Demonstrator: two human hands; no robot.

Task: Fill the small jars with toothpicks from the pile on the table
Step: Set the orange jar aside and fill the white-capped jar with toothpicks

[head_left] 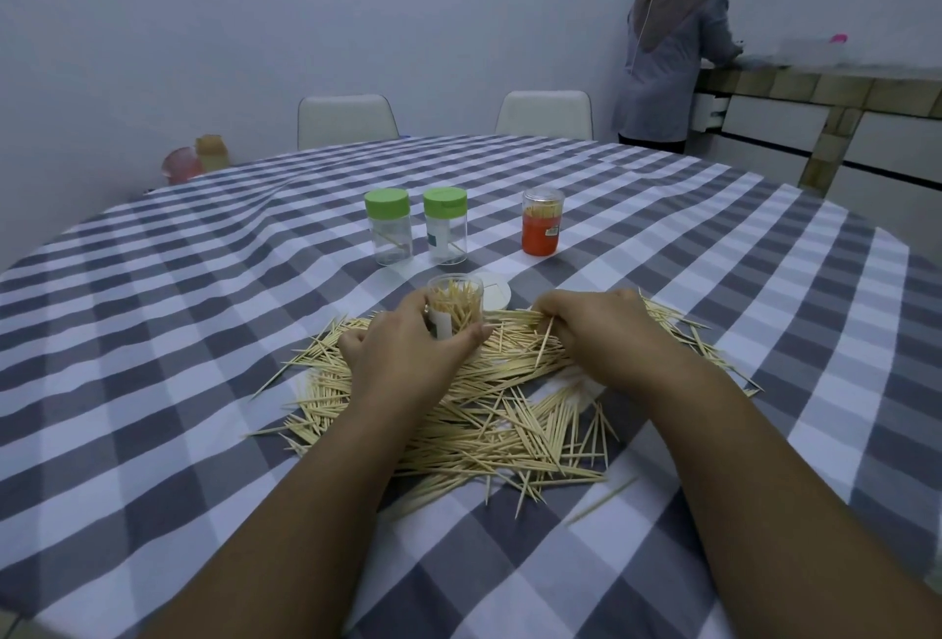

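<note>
A wide pile of toothpicks (484, 414) lies on the grey-and-white checked tablecloth in front of me. My left hand (402, 348) grips a small clear open jar (456, 304), upright and partly filled with toothpicks, at the pile's far edge. My right hand (606, 332) rests on the pile with its fingers curled around a bunch of toothpicks. A white lid (494, 291) lies flat just behind the jar. Farther back stand two clear jars with green lids (388, 225) (445, 224), nearly empty, and an orange-labelled jar (541, 220) holding toothpicks.
Two white chairs (346, 121) (545, 113) stand at the table's far side. Blurry pink and yellow containers (196, 159) sit at the far left. A person (668, 42) stands with their back to me at a tiled counter (826, 83) on the right.
</note>
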